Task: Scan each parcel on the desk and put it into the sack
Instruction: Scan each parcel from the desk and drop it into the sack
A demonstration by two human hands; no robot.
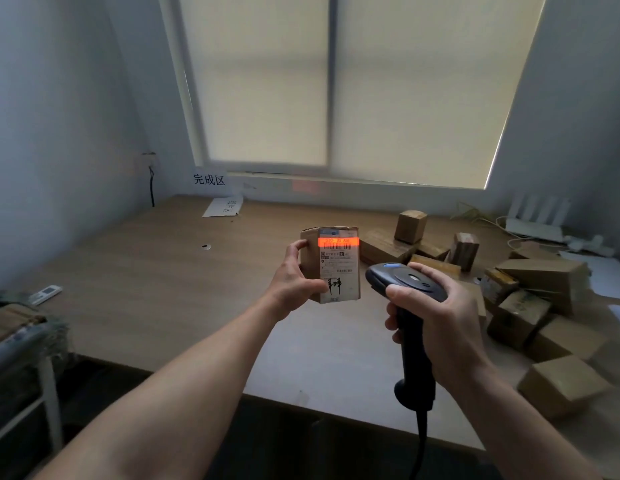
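The left hand (pixel 294 285) is holding a small cardboard parcel (pixel 338 268) upright in the middle of the frame, above the table (pixel 145 271). Its fingers (pixel 296 247) are curling round the left edge and the thumb is pressing on the lower front. This grip is turning the white label (pixel 338 261) toward the camera and keeping most of it uncovered. The right hand (pixel 436 313) is gripping a dark scanner (pixel 405 282), with all its fingers wrapping closed around the handle and head. It is aiming the nose at the parcel from just beside it. A bright red line (pixel 338 242) is falling across the top of the label, slightly above the main barcode, so the aim probably needs lowering a little. At the right of the frame, a loose heap of boxes (pixel 530 292) is lying on the table, apparently waiting to be scanned. At the lower left edge, frayed greenish cloth over a metal frame is probably the sack (pixel 41 330), well apart from the held parcel. The way across the table to it is looking free of things. A remote control (pixel 45 294) is lying near that corner. A paper sign (pixel 209 180) is hanging under the window, and a white router (pixel 537 220) is sitting at the far right. The scanner's cord (pixel 421 445) is hanging off the near edge and could be snagging there.
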